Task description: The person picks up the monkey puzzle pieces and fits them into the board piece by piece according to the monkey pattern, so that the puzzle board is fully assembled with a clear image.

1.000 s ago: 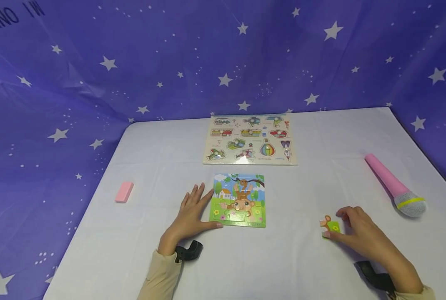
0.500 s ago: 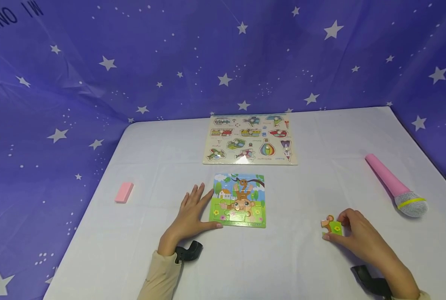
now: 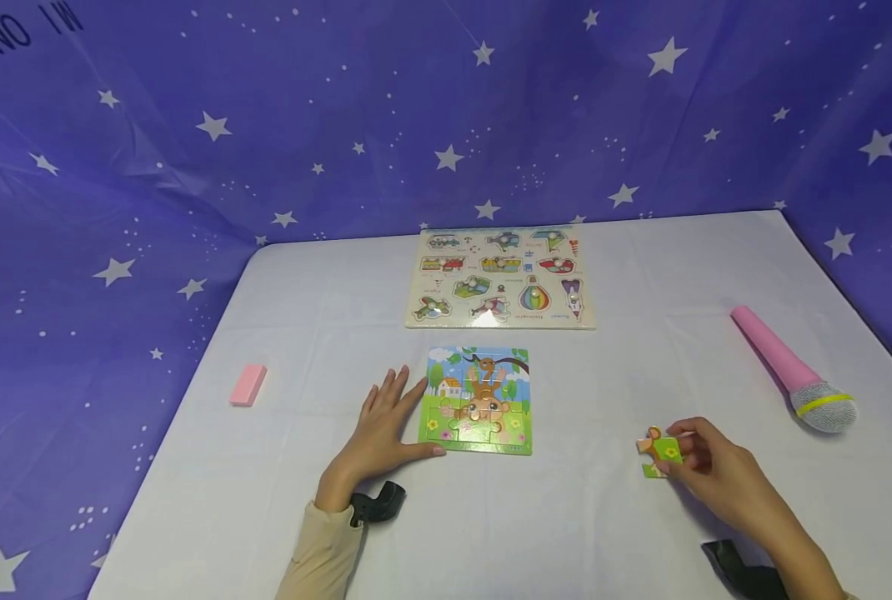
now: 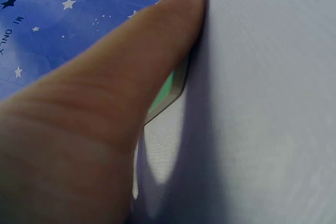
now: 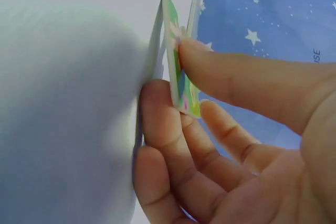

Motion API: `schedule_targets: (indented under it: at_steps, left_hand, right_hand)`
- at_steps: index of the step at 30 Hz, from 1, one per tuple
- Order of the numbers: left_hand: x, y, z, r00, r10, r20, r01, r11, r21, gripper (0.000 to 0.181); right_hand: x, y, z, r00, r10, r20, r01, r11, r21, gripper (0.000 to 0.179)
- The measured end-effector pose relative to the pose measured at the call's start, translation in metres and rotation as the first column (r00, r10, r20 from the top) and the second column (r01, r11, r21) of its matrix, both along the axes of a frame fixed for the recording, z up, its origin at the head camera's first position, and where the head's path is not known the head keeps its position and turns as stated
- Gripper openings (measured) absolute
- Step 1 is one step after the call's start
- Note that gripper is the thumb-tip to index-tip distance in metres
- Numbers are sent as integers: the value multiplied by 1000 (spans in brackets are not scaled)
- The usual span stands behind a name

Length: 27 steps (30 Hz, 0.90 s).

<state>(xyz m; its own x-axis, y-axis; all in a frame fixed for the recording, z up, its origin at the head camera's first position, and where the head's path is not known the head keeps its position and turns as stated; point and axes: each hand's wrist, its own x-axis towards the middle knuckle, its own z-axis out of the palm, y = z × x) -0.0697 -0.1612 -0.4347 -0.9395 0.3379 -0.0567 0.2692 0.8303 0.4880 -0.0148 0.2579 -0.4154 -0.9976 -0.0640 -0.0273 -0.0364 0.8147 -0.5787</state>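
Low in the frame, right of centre, the right hand (image 3: pixel 724 475) pinches a loose puzzle piece (image 3: pixel 662 452) between thumb and curled fingers. The right wrist view shows the piece tilted up, one edge near the white table (image 3: pixel 611 533), with the thumb on its printed face and the other fingers (image 5: pixel 163 129) under it. The piece is green with a bit of brown animal on it, and sits well apart from the rest of the puzzle.

Lower centre, the left hand (image 3: pixel 383 433) lies flat on the table, fingers straight and slightly spread, holding nothing. Its thumb (image 4: pixel 173 19) runs along the lower left edge of the square monkey puzzle (image 3: pixel 478 402), touching it.

At mid-left lies a small pink block (image 3: pixel 248 384). At mid-right lies a pink toy microphone (image 3: pixel 793 372), its grey head toward the lower right.

Further back, above the monkey puzzle, a peg puzzle board (image 3: pixel 500 277) with vehicle pictures lies flat. Behind the table hangs a blue starry cloth (image 3: pixel 266 108).
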Motion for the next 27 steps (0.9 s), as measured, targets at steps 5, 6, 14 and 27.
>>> schedule_targets:
  at_steps: [5,6,14,27]
  left_hand:
    - [0,0,0,1000,-1,0,1,1000,-5,97]
    - [0,0,0,1000,0,8,0,1000,-8,97]
    - [0,-1,0,1000,-5,13,5,1000,-4,97]
    - [-1,-1,-2,1000,-8,-3,8,1000,-6,97]
  right_hand:
    - [0,0,1,998,59,-36,-61,997,-51,41]
    - [1,1,1,997,70,-39,-72,995,-68,40]
    - [5,4,-1,994,105,-18,-106,982,-155,36]
    - [-7,-9,7,987,156,-35,-160,964,-212,35]
